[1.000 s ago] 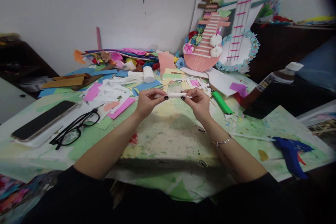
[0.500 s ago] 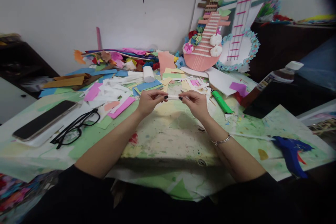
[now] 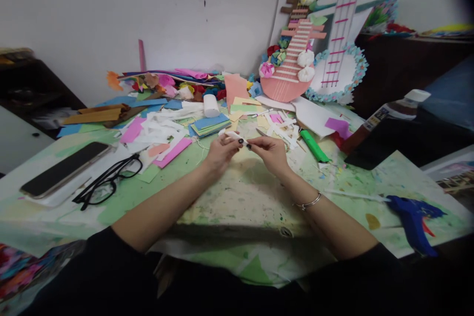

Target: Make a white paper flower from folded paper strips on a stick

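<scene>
A small narrow white strip (image 3: pixel 234 135), which looks like rolled or folded paper, is pinched between my two hands above the middle of the table. My left hand (image 3: pixel 221 153) is closed on it, thumb and forefinger together, and the strip juts out past the fingers. Close beside it, my right hand (image 3: pixel 271 154) pinches the strip's near right end with thumb and fingertips. Behind the hands lie cut white paper strips (image 3: pixel 287 131), a stack of blue and green paper (image 3: pixel 211 123) and an upright white roll (image 3: pixel 211 105).
On the left are a phone (image 3: pixel 66 169) and black glasses (image 3: pixel 107 181). A green tube-like packet (image 3: pixel 314 146), a brown bottle (image 3: pixel 381 121) and a blue glue gun (image 3: pixel 413 219) are on the right. Paper guitars (image 3: pixel 287 84) lean against the wall.
My hands have come closer together, the left one moving right. The white strip, earlier held level between both hands, is now tilted, with its end sticking out above my left fingers.
</scene>
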Available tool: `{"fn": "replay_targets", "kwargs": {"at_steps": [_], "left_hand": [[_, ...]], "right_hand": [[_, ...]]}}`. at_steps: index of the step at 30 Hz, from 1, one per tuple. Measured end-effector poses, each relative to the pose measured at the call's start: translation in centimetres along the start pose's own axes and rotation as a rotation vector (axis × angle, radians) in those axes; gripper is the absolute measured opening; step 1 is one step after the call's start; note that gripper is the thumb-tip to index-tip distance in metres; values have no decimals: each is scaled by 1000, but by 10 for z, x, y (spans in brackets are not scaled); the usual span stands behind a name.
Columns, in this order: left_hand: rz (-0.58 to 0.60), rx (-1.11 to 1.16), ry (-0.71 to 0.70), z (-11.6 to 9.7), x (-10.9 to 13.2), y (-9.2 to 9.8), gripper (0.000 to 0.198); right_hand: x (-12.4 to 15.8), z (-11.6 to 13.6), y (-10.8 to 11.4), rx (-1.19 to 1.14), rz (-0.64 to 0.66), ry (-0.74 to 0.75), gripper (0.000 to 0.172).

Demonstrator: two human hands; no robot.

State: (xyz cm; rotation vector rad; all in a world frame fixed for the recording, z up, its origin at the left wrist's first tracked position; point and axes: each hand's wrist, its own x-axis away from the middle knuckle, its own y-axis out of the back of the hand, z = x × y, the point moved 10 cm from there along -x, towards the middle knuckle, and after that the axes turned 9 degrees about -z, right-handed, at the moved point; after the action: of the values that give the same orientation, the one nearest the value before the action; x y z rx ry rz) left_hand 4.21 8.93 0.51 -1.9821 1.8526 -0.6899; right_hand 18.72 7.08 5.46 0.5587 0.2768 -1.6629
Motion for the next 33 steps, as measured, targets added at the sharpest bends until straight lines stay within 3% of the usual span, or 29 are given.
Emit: {"fn": "replay_targets", "kwargs": {"at_steps": [4, 8, 12, 15, 18, 20, 26, 33], "left_hand": [[-22, 65, 138, 29, 9, -6, 23], [-40, 134, 190, 33, 11, -9, 7], [-123, 197, 150, 9, -1, 3, 17], [-234, 269, 63, -28, -17, 29, 23], [-327, 313, -3, -61, -32, 58, 28], [-360, 313, -8, -72, -38, 71, 28], [-386, 274, 47, -62, -42, 77, 19], [-386, 246, 90, -54, -39, 72, 18]], "right_hand": [[8, -3, -6, -13, -47, -70, 16], [16, 6, -12, 55, -79, -6, 13], [10, 9, -34, 176, 77, 41, 10], [-10, -7, -54, 528, 213, 13, 9], [-37, -20, -74, 679, 244, -5, 13], [-49, -28, -93, 764, 259, -8, 20], [-60, -42, -144, 961, 267, -43, 34], [-70, -50, -160, 1095, 269, -188, 29]]}}
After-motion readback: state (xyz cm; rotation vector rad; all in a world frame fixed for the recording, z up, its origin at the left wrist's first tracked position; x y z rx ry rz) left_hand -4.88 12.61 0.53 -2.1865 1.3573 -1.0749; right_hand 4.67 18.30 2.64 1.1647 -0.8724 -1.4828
